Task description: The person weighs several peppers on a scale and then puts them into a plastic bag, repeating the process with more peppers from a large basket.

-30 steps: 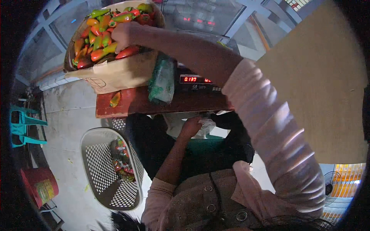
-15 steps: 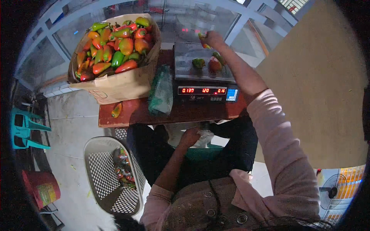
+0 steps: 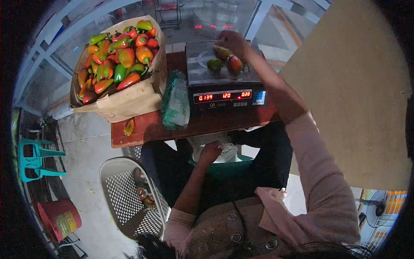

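Observation:
My right hand (image 3: 232, 41) reaches over the steel pan of a digital scale (image 3: 224, 82) and is closed on an orange-green pepper (image 3: 222, 52) at the pan's far side. A small green pepper (image 3: 214, 65) and a red pepper (image 3: 235, 64) lie on the pan beside it. Left of the scale stands an open cardboard box (image 3: 125, 101) heaped with several red, orange and green peppers (image 3: 120, 60). My left hand (image 3: 210, 151) rests in my lap below the table edge, gripping a crumpled clear plastic bag (image 3: 227, 153).
A green bundle of bags (image 3: 176, 103) lies between box and scale on the small red-brown table (image 3: 146, 129), and a loose pepper (image 3: 129, 126) sits near its left edge. On the floor are a white mesh basket (image 3: 123, 194), a teal chair (image 3: 34, 157) and a red bucket (image 3: 60, 218).
My right hand left the pepper box, carried a pepper across to the scale, and now has it low over the pan. The left hand stayed in my lap.

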A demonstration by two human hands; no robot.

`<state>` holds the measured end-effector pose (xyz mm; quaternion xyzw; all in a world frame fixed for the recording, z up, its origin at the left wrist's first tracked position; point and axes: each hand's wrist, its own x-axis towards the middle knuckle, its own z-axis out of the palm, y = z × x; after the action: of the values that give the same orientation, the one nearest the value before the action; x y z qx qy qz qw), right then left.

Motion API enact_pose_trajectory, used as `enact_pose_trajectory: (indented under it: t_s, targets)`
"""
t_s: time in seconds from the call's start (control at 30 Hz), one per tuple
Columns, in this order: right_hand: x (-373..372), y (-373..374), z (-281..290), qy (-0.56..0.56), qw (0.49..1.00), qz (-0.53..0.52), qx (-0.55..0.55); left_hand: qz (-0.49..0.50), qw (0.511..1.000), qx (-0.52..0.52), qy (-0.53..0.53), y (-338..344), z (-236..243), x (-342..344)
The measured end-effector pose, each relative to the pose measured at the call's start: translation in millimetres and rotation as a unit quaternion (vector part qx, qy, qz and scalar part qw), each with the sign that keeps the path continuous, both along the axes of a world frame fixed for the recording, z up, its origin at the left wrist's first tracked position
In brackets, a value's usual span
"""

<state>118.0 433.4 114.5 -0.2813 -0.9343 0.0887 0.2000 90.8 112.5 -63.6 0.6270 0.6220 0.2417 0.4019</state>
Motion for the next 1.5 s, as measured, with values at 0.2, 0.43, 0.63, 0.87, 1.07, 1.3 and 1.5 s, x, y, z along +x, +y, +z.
enact_pose_trajectory:
  t_s: [0.2, 0.43, 0.63, 0.87, 1.07, 1.3, 1.5]
  targets:
    - [102.5, -168.7, 133.9, 0.286, 0.852, 0.253, -0.359, 0.009, 0.999, -0.046, -0.016, -6.3, -3.2, -4.4]
    - [140.0, -242.7, 162.5, 0.301, 0.865, 0.333, -0.225, 0.031, 0.999, -0.018, 0.021, -10.0, -42.3, -5.6]
    - [137.7, -251.5, 174.3, 0.352, 0.845, 0.348, -0.202, 0.019, 0.995, -0.086, -0.044, -2.6, -15.5, -7.4]
    - [66.7, -140.0, 131.9, 0.341, 0.867, 0.129, -0.338, -0.005, 0.998, -0.041, 0.046, -5.8, -20.1, -11.9]
    - [46.9, -33.2, -33.7, -0.083, 0.98, -0.15, 0.098, -0.003, 0.998, 0.0, 0.069, -9.4, -3.1, -7.5]
    - [52.6, -17.9, -71.7, -0.054, 0.978, -0.2, -0.038, 0.019, 0.999, -0.042, 0.01, -7.2, 21.8, 2.4]
    - [115.8, -46.2, -69.0, 0.16, 0.975, -0.074, -0.138, 0.088, 0.994, 0.036, -0.049, 7.3, -3.2, -8.5]
